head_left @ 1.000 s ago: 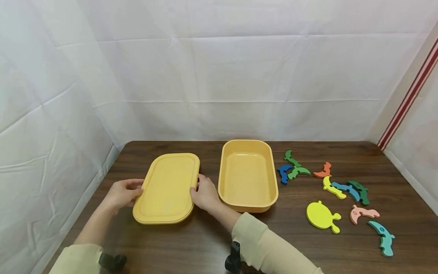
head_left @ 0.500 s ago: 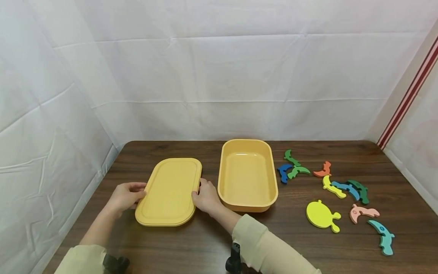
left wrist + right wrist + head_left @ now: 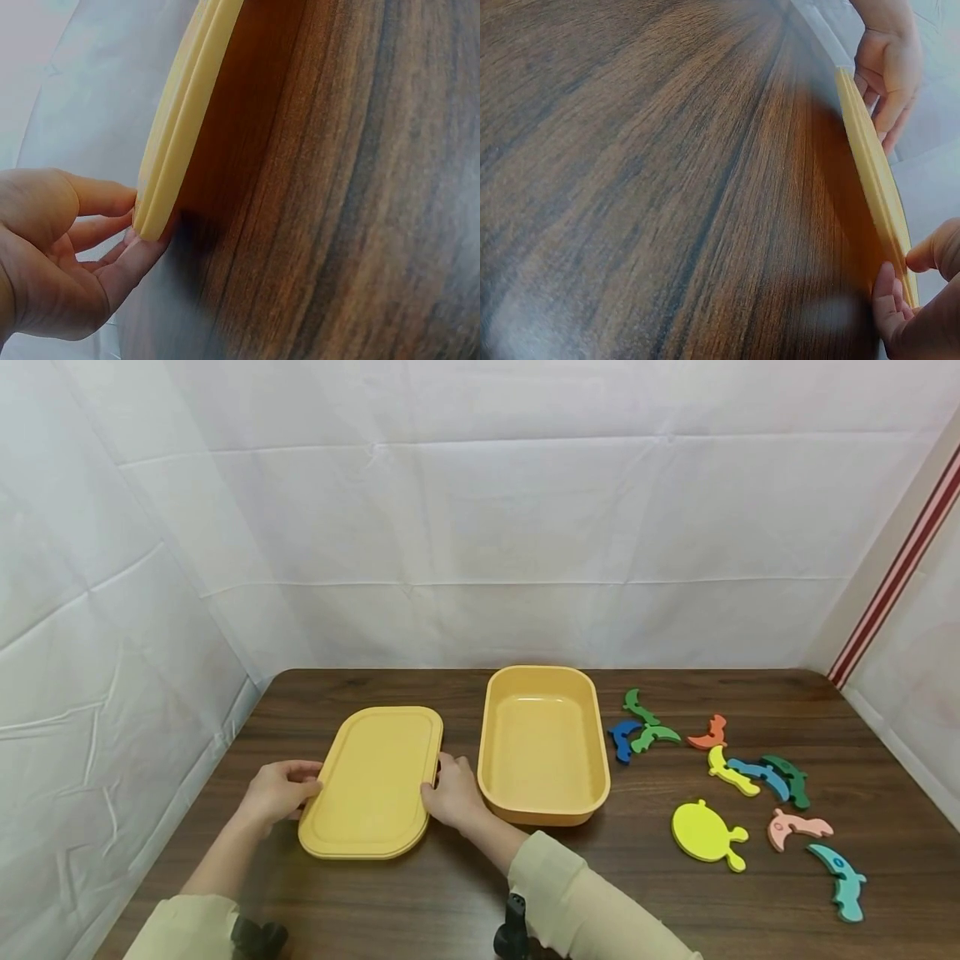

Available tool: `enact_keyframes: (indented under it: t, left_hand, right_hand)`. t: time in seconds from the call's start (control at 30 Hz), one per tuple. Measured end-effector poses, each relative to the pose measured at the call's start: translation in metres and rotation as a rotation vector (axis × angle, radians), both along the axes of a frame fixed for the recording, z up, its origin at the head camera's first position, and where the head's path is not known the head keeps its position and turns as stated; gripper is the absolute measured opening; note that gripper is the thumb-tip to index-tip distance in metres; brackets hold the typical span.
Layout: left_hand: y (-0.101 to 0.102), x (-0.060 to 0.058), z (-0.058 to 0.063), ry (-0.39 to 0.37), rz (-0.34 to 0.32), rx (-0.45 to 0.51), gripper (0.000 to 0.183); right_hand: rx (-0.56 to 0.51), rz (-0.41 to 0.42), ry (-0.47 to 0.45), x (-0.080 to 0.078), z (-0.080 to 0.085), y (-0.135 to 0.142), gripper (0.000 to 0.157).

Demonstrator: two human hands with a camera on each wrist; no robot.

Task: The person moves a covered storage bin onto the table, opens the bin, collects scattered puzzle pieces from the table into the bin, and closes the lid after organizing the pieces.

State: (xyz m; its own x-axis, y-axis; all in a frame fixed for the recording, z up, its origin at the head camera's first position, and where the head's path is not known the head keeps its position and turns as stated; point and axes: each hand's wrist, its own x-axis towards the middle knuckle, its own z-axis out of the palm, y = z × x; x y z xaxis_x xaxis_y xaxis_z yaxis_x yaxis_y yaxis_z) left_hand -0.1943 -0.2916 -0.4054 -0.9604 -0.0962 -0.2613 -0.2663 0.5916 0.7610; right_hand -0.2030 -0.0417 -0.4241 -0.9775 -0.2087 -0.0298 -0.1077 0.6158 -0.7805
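Observation:
A flat yellow lid (image 3: 371, 782) with rounded corners lies between my two hands, left of the yellow box. My left hand (image 3: 273, 793) pinches its left edge. In the left wrist view, fingers of that hand (image 3: 64, 255) reach under the lid's rim (image 3: 176, 142). On the opposite edge, my right hand (image 3: 456, 793) holds the lid, its thumb and fingers on either side of the rim in the right wrist view. Just right of that hand stands the open yellow box (image 3: 544, 752), with nothing inside. Whether the lid fully touches the table is hard to tell.
Several animal-shaped pieces lie on the right of the brown table (image 3: 600, 893), among them a yellow turtle-like piece (image 3: 701, 832), a pink piece (image 3: 795, 827) and a turquoise piece (image 3: 843, 885). White cloth (image 3: 480, 527) hangs behind the table.
Both hands have brought the lid slightly toward me and to the right, and it looks lower. Most of this happened in the first half second. The box and animal pieces stay put.

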Motion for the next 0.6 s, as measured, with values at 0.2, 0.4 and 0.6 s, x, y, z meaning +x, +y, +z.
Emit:
enact_keyframes:
  t: [0.2,0.4,0.6]
  left_hand:
    - [0.0014,0.0015,0.0003,0.002,0.008,-0.016,0.042]
    - [0.002,0.0012,-0.0004,0.019,0.01,-0.083,0.042]
    - [0.0045,0.0029,0.0036,0.04,-0.005,-0.168,0.04]
  right_hand:
    - [0.033,0.008,0.028,-0.0019,-0.0007,0.001,0.046]
    - [0.044,0.016,0.047,-0.0016,-0.0019,0.0006,0.048]
    - [0.071,0.031,0.039,0.0003,-0.0007,0.0002,0.048]
